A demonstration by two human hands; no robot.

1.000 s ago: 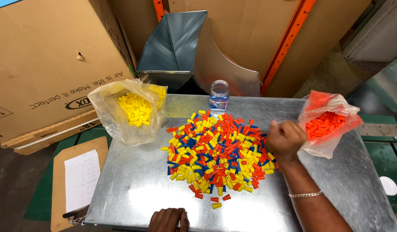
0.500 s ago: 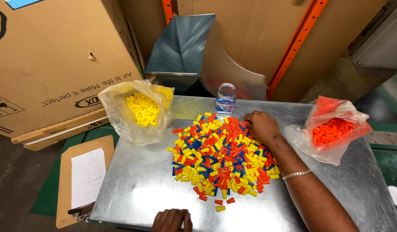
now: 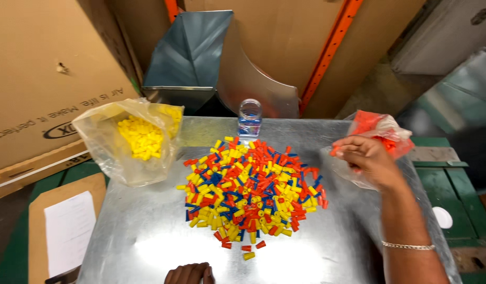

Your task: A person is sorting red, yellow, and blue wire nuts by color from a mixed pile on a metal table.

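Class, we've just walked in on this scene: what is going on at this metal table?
A person's right hand reaches into a clear plastic bag of orange pieces at the table's right edge. The left hand rests at the near edge. A mixed heap of small red, yellow and blue plastic caps lies mid-table; a clear bag of yellow caps sits left.

My desk point(image 3: 148, 236) is smooth sheet metal with a dull glare. The small caps point(image 3: 251, 192) look like hard, glossy plastic. At ten and two o'clock, both bags point(image 3: 103, 152) point(image 3: 382, 129) are thin, crinkled, clear film. Matt brown cardboard point(image 3: 48, 73) stands behind.
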